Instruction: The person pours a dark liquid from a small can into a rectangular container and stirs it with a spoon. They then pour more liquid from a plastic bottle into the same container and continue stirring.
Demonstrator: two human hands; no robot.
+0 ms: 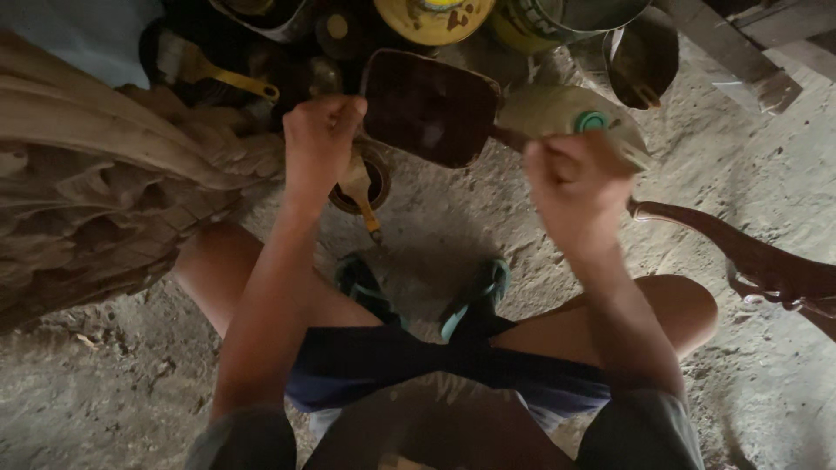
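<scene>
Squatting low over a dusty concrete floor [522, 218], a person is seen from above, with a large carved wooden piece [96, 183] of pale, leaf-like folds lying at the left. A dark carved wooden leg [740, 252] with a glossy finish is laid on the floor at the right. Beyond the hands, a cluster of yellow tins [435, 16] and dark pots is crowded together. A dark rectangular tray [428, 106] is held up between the hands; its contents cannot be made out, though its inside looks stained. The left hand [319, 144] is closed into a fist at the tray's near left corner; whether it grips the rim cannot be told. The right hand [570, 187] is clamped on a pale plastic bottle [566, 113] with a green cap, tilted toward the tray. Below the left hand, a small round tin [376, 184] with a yellow-handled brush [361, 191] resting in it is stood on the floor.

A spill is judged likely if the bottle is tipped too steeply, and the small tin could be knocked over by the left wrist.
</scene>
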